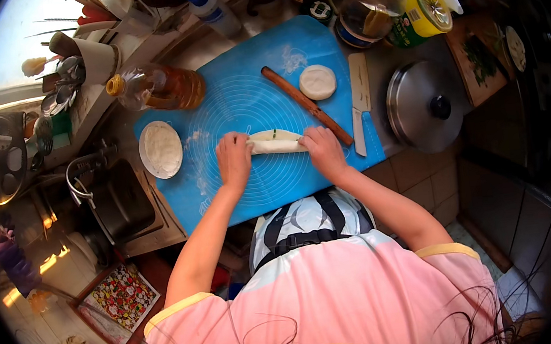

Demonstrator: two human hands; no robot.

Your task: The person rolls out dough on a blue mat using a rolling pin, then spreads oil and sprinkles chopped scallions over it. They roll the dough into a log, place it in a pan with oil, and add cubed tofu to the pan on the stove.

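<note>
A sheet of pale dough (277, 145), partly rolled into a tube, lies across the ringed middle of a blue pastry mat (276, 182). Bits of chopped green show on its unrolled far part. At the left end, the fingers of my left hand (235, 158) pinch the roll. My right hand (324, 150) grips the opposite end the same way. Just beyond my right hand, a wooden rolling pin (306, 104) rests at a slant. A thick round of dough (317, 82) sits to the right of the pin.
A bowl of flour (161, 150) stands on the mat's left side, below an oil bottle (161, 88). Along the right edge lies a kitchen knife (361, 97), beside a lidded metal pot (422, 106). A sink (124, 198) is at left; a large jug (371, 8) stands behind.
</note>
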